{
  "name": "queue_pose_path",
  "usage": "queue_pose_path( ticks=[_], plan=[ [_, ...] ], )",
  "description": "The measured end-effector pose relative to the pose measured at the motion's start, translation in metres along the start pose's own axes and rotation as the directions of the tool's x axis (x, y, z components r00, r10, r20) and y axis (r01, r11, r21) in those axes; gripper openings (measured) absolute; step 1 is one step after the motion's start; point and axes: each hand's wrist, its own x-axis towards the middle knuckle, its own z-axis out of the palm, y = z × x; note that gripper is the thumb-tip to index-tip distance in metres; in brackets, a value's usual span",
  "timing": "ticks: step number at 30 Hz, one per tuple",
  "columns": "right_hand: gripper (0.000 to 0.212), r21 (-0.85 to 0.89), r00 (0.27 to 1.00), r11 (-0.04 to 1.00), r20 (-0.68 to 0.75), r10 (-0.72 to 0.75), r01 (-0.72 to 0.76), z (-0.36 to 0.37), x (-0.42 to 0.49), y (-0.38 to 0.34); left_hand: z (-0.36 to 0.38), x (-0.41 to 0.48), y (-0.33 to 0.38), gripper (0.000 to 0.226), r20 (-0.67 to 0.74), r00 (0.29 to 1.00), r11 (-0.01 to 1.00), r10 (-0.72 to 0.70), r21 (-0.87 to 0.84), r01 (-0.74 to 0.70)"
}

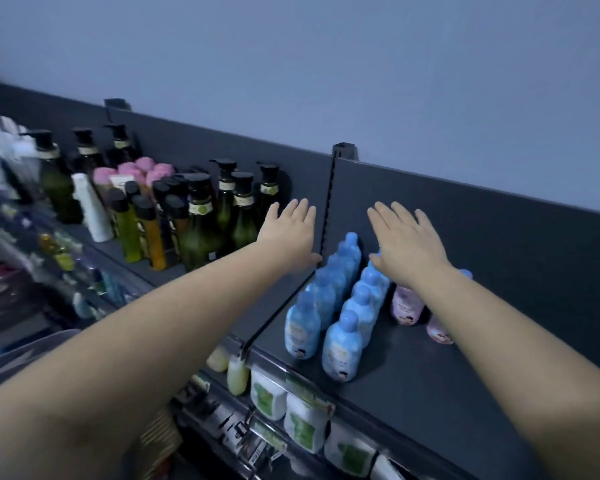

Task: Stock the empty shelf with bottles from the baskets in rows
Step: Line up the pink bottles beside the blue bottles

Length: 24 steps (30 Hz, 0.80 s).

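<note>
Two rows of blue bottles (340,306) stand on the dark top shelf (447,393), running from front to back. Right of them stand pink bottles (407,306), partly hidden by my right forearm. My left hand (288,233) is stretched out flat with fingers straight, above the shelf left of the blue rows, holding nothing. My right hand (407,242) is also flat with fingers spread, over the back end of the blue rows; whether it touches a cap is unclear.
Dark green pump bottles (236,209), pink-capped bottles (146,171) and a white bottle (90,209) fill the neighbouring shelf section on the left. A slotted upright post (329,202) divides the sections. White and green pouches (305,424) hang on the shelf below.
</note>
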Motion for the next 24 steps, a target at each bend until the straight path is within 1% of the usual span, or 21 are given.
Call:
queue_pose_path(
  ticks=[4, 9, 13, 16, 21, 24],
  plan=[
    [0.080, -0.001, 0.993, 0.993, -0.035, -0.114, 0.114, -0.019, 0.005, -0.059, 0.012, -0.043, -0.052, 0.098, -0.003, 0.994, 0.993, -0.113, -0.018, 0.113],
    [0.083, 0.025, 0.978, 0.981, -0.087, -0.190, 0.193, -0.053, 0.011, -0.127, 0.010, -0.096, -0.111, 0.098, -0.040, 0.977, 0.977, -0.210, -0.044, 0.208],
    [0.084, 0.072, 0.961, 0.964, -0.125, -0.247, 0.258, -0.077, 0.009, -0.198, 0.014, -0.152, -0.168, 0.098, -0.037, 0.960, 0.960, -0.278, -0.054, 0.276],
    [0.084, 0.108, 0.944, 0.942, -0.135, -0.302, 0.318, -0.095, 0.002, -0.260, 0.019, -0.203, -0.218, 0.101, -0.010, 0.940, 0.939, -0.341, -0.047, 0.340],
    [0.086, 0.135, 0.924, 0.917, -0.130, -0.360, 0.376, -0.109, -0.013, -0.349, 0.035, -0.291, -0.279, 0.098, 0.037, 0.907, 0.907, -0.419, -0.022, 0.420],
    [0.086, 0.145, 0.887, 0.877, -0.141, -0.440, 0.458, -0.117, -0.024, -0.412, 0.048, -0.347, -0.319, 0.100, 0.080, 0.867, 0.870, -0.492, 0.003, 0.494]
  ],
)
